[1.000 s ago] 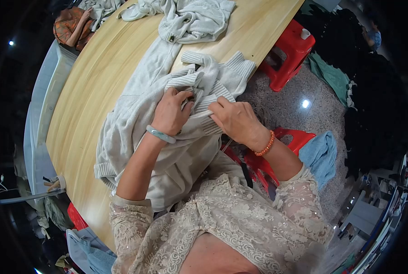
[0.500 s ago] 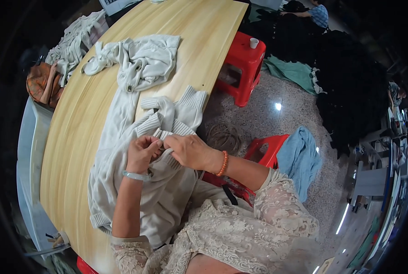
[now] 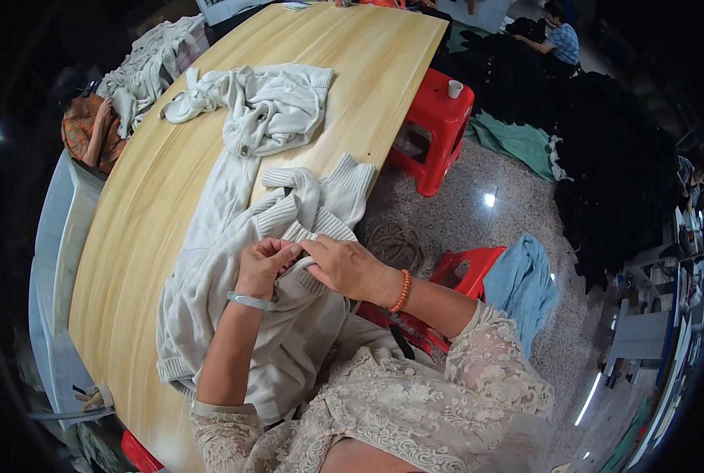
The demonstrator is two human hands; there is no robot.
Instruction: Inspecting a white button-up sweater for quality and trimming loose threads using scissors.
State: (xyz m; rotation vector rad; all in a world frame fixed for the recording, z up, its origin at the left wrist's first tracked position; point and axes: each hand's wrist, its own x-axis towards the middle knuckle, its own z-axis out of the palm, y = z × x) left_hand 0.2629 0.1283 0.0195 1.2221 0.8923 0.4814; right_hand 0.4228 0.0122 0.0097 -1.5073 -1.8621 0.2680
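Left fingers (image 3: pixel 287 252) and right fingers (image 3: pixel 319 249), pinching pale knit garment (image 3: pixel 285 335), partly on table (image 3: pixel 135 260)

The person has two hands (image 3: pixel 259 270) (image 3: pixel 352 272), one pale bangle (image 3: pixel 250 301) and one orange beaded bracelet (image 3: pixel 403 292), with two bunches of off-white knitwear (image 3: pixel 277 106) (image 3: pixel 210 272) at one wooden tabletop (image 3: pixel 131 260) and, beyond its right edge, one white cup (image 3: pixel 455 89) and one blue garment (image 3: pixel 521 284).

Lt gry knit garmt (image 3: pixel 290 337), rumpled
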